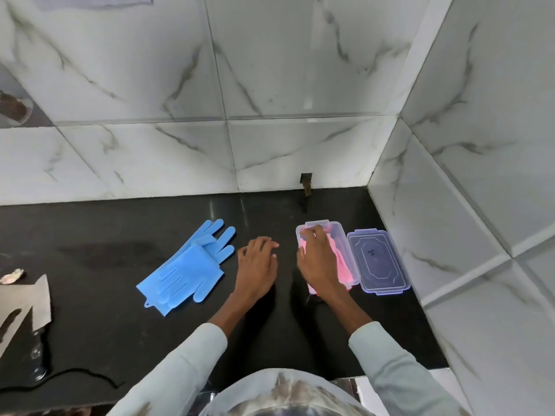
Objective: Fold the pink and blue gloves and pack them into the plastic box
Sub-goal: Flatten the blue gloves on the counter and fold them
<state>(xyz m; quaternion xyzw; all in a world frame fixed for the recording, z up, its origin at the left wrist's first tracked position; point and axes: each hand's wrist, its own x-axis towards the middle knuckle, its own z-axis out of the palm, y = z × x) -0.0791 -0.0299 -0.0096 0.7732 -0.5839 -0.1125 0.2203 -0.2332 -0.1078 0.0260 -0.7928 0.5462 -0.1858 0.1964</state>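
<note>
Black tabletop (pixel 126 295), marble-tiled corner. Right hand (pixel 318 259) presses flat-fingered on pink gloves (pixel 342 262) inside plastic box (pixel 301 232); lid (pixel 378 262) just right. Left hand (pixel 258 265) relaxed, empty, hovering beside. Blue gloves (pixel 186 265) lie left, unfolded.

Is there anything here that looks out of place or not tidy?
Yes. The pink gloves stick out over the near end of the plastic box. A dull smear marks the counter left of the blue gloves.
</note>
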